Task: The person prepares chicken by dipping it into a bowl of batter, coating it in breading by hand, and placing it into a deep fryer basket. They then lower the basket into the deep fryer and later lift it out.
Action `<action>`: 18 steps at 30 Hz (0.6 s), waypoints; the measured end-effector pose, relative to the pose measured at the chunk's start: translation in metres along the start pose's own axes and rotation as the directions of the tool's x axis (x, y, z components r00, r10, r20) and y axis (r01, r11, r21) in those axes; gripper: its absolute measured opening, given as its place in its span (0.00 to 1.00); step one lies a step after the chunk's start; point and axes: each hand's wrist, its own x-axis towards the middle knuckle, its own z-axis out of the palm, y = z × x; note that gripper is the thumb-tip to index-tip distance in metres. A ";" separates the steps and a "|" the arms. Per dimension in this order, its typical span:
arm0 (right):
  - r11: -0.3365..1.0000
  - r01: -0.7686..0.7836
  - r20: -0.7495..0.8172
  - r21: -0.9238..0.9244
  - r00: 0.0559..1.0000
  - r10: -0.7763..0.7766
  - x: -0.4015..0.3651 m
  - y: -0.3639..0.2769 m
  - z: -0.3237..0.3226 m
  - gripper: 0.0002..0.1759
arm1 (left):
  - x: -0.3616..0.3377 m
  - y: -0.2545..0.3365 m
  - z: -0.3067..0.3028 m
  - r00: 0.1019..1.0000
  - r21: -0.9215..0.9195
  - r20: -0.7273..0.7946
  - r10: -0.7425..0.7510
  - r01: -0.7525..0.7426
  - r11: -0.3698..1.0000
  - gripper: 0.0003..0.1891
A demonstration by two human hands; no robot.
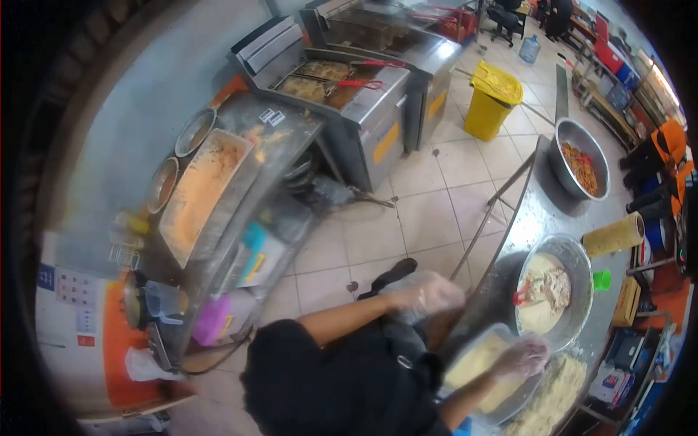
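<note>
My left hand (430, 296), in a clear plastic glove, is in the air beside the table edge, smeared by motion, touching none of the containers. Over the far edge of a tub (456, 350) of pale yellow mix hovers my gloved right hand (522, 357), its fingers blurred. Just beyond it stands a large metal bowl (584, 309) with cream-coloured mix, coated pieces (552, 287) and a small red item (521, 294). A spread of yellowish crumbs (556, 396) lies to the right of the tub.
Farther along the table are a metal bowl (605, 182) of reddish-brown food, a tan cylinder (614, 234) and a green cup (601, 280). Fryers (382, 138) with red-handled baskets stand ahead. A side table at left bears a long tray (174, 247). A yellow bin (487, 109) stands on the floor.
</note>
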 end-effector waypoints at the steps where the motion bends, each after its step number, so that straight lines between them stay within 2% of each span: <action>1: 0.984 0.120 -0.006 -0.131 0.992 -0.122 0.008 -0.022 -0.023 0.17 | -0.009 -0.028 -0.012 1.000 0.006 -0.012 0.007 -0.007 1.000 0.24; 2: 0.937 0.235 0.004 -0.259 0.970 -0.243 0.018 -0.044 -0.044 0.15 | -0.018 -0.057 -0.023 0.986 -0.755 -0.014 -0.168 0.100 0.648 0.29; 3: 0.938 0.235 -0.009 -0.253 0.969 -0.245 0.019 -0.064 -0.048 0.15 | -0.024 -0.074 -0.034 0.956 -0.983 0.117 -0.270 0.072 -0.170 0.35; 4: 0.985 0.070 0.109 0.160 0.990 -0.088 0.017 -0.088 -0.047 0.13 | -0.025 -0.074 -0.044 0.957 -0.984 0.101 -0.273 0.056 -0.171 0.35; 5: 0.842 -0.153 0.275 0.517 0.961 0.005 0.021 -0.109 -0.048 0.11 | -0.024 -0.071 -0.055 0.836 -0.962 0.014 -0.549 0.161 0.222 0.39; 6: 0.838 -0.138 0.259 0.528 0.966 -0.004 0.034 -0.128 -0.056 0.11 | -0.021 -0.072 -0.068 0.661 -0.778 -0.185 -0.727 0.354 0.520 0.44; 7: 0.527 -0.317 0.310 0.788 0.945 0.105 0.051 -0.147 -0.064 0.10 | -0.013 -0.081 -0.081 0.723 -0.875 -0.167 -0.670 0.204 0.439 0.45; 8: 0.109 -0.421 0.400 0.901 0.900 0.171 0.072 -0.168 -0.077 0.10 | -0.007 -0.094 -0.097 0.722 -0.881 -0.183 -0.667 0.181 0.437 0.45; 9: -0.086 -0.353 0.357 0.932 0.933 0.050 0.113 -0.184 -0.110 0.11 | -0.002 -0.109 -0.114 0.764 -0.933 -0.205 -0.611 0.038 0.359 0.44; 10: -0.094 -0.336 0.340 0.937 0.939 0.039 0.121 -0.199 -0.104 0.11 | 0.004 -0.128 -0.132 0.798 -0.959 -0.239 -0.553 -0.104 0.264 0.43; 11: -0.329 -0.354 0.318 0.875 0.935 -0.160 0.125 -0.213 -0.097 0.14 | 0.020 -0.157 -0.145 0.737 -0.906 -0.380 -0.559 -0.176 0.384 0.42; 12: -0.532 -0.397 0.236 0.748 0.908 -0.346 0.133 -0.233 -0.090 0.17 | 0.036 -0.157 -0.166 0.726 -0.898 -0.406 -0.555 -0.203 0.391 0.42; 13: -0.465 -0.528 0.273 0.710 0.816 -0.509 0.143 -0.264 -0.080 0.19 | 0.051 -0.156 -0.186 0.658 -0.845 -0.505 -0.559 -0.243 0.476 0.42; 14: -0.470 -0.525 0.255 0.709 0.813 -0.524 0.166 -0.303 -0.091 0.19 | 0.064 -0.157 -0.208 0.583 -0.790 -0.589 -0.560 -0.268 0.552 0.43; 15: -0.250 -0.440 0.205 0.863 0.756 -0.622 0.195 -0.347 -0.112 0.17 | 0.077 -0.162 -0.227 0.607 -0.751 -0.621 -0.495 -0.279 0.599 0.47; 16: -0.028 -0.280 0.174 0.960 0.671 -0.721 0.215 -0.375 -0.123 0.15 | 0.086 -0.161 -0.240 0.588 -0.758 -0.625 -0.514 -0.299 0.579 0.47; 18: -0.079 -0.283 0.123 0.956 0.631 -0.766 0.220 -0.432 -0.110 0.12 | 0.098 -0.152 -0.276 0.575 -0.581 -0.755 -0.316 -0.361 0.730 0.48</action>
